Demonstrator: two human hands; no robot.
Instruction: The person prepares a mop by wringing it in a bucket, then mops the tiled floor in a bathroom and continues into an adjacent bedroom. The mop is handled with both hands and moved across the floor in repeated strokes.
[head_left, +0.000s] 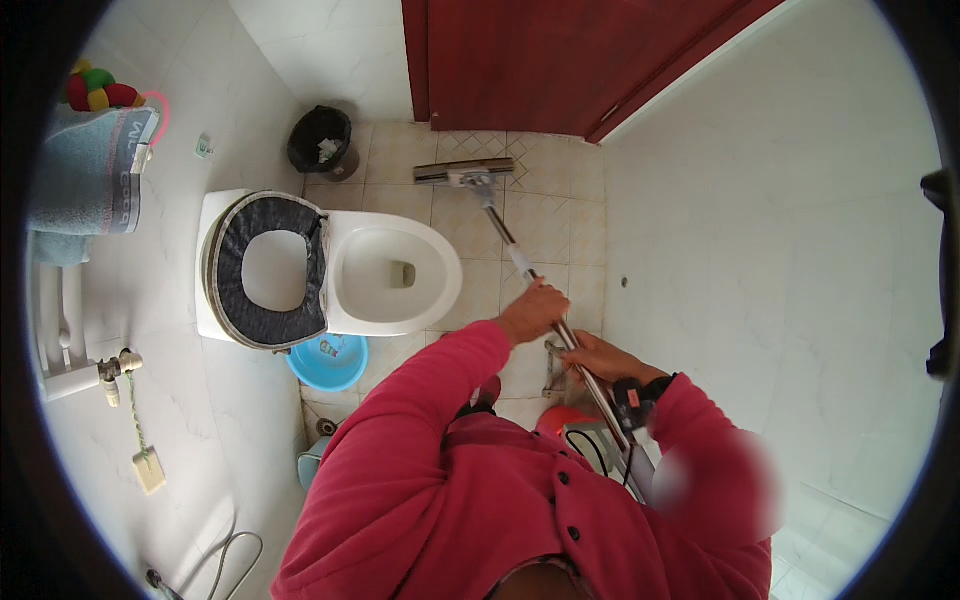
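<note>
A flat mop with a metal pole (504, 226) slants across the tiled floor, its wide head (465, 172) near the foot of the red door. My left hand (534, 307) is closed round the upper-middle of the pole. Lower in the picture, my right hand (606, 355) grips the same pole, a dark band on its wrist. The pole runs on past my right forearm. To the left of the mop stands a white toilet (442, 281) with its lid and padded dark seat cover (232, 255) raised.
A black-lined waste bin (320, 142) stands in the corner beside the red door (510, 67). A blue basin (337, 375) lies beside the toilet. Towels (86, 180), pipes and a shower hose (225, 551) are along the left wall. A red object (562, 417) is by my feet.
</note>
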